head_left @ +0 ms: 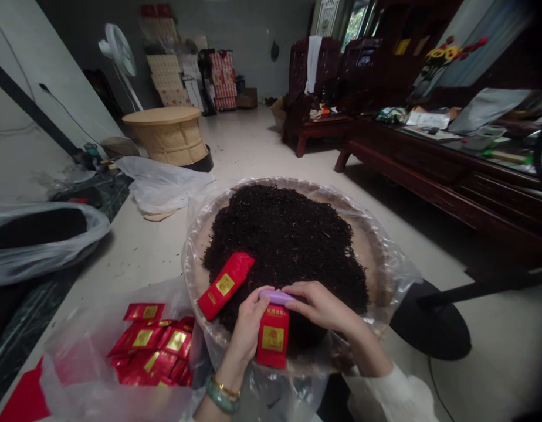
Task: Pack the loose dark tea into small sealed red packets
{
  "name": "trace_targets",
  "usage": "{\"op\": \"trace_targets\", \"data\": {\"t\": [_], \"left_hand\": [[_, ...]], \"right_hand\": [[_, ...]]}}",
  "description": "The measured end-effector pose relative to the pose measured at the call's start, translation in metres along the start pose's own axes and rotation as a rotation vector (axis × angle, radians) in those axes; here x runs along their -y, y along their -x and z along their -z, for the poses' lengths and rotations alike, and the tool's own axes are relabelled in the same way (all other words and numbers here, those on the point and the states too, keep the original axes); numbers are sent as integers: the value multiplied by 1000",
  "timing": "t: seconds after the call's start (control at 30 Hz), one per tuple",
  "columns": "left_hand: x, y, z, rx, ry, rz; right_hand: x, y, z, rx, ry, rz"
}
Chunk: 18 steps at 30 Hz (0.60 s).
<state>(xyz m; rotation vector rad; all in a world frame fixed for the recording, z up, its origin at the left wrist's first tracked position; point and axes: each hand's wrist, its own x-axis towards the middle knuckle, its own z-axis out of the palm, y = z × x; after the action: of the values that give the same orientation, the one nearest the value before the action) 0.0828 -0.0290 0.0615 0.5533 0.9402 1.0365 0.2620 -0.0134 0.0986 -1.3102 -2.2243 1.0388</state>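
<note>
A small red tea pouch (272, 337) with a gold label hangs near side down over the lined basket's near edge. Across its upper end lies a smooth light-purple bar (277, 296), perhaps a bag sealer or clip. My left hand (252, 319) is closed, its thumb and fingers pinching the pouch top and the bar's left end. My right hand (317, 302) is closed on the bar's right part, fingers laid along it. Another red pouch (226, 285), filled out, rests on the dark loose tea (284, 234) left of my hands.
A plastic-lined round basket (380, 246) holds the tea. At lower left, a clear bag (77, 346) contains several red packets (152, 346). An open bag of dark tea (37, 228) stands left. A black stand base (432, 319) is at right, beside a wooden table (429, 176).
</note>
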Motion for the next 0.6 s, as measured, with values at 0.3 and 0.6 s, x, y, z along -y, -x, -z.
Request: {"op": "trace_targets", "data": {"t": [0.3,0.6], "left_hand": [[1,1,0,4,-14,7],[0,1,0,4,-18,14]], "right_hand": [[1,0,-1,2,-2,-6],[0,1,-1,-8,-9,-9]]}}
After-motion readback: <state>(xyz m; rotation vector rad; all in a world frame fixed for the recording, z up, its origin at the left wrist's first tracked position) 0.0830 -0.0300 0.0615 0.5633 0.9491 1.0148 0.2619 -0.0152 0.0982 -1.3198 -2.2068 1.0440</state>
